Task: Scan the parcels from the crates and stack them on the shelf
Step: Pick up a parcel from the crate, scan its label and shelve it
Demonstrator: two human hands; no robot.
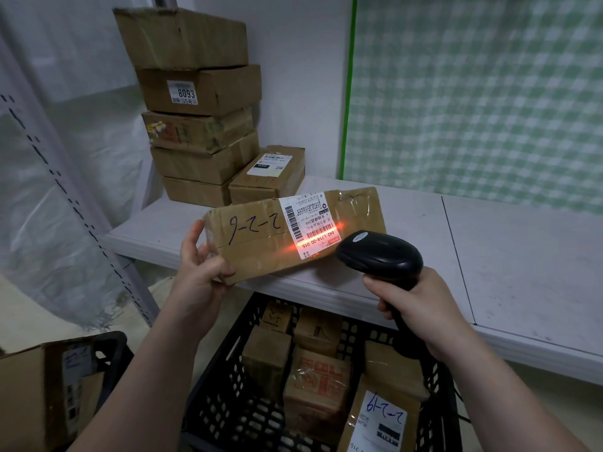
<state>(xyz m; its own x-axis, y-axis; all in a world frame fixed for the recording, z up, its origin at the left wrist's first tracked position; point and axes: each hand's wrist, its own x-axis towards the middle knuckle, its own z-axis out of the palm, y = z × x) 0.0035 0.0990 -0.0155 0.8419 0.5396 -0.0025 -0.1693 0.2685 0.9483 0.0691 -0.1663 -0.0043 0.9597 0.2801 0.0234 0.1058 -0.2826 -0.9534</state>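
Above the near edge of the white shelf (509,256), the parcel (261,252) marked 2-2-6 is held tilted, its label (308,223) crossed by the scanner's red beam. The left hand (202,265) grips the parcel's left end, and the right hand (414,298) is wrapped round the scanner (380,254) handle. The taped cardboard looks stiff and light enough for one hand. Its glossy tape may be slippery, so the bare cardboard ends seem the best hold. More parcels wait in the black crate (228,386) below.

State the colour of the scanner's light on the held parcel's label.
Orange-red light line across the white label; head view shows it.
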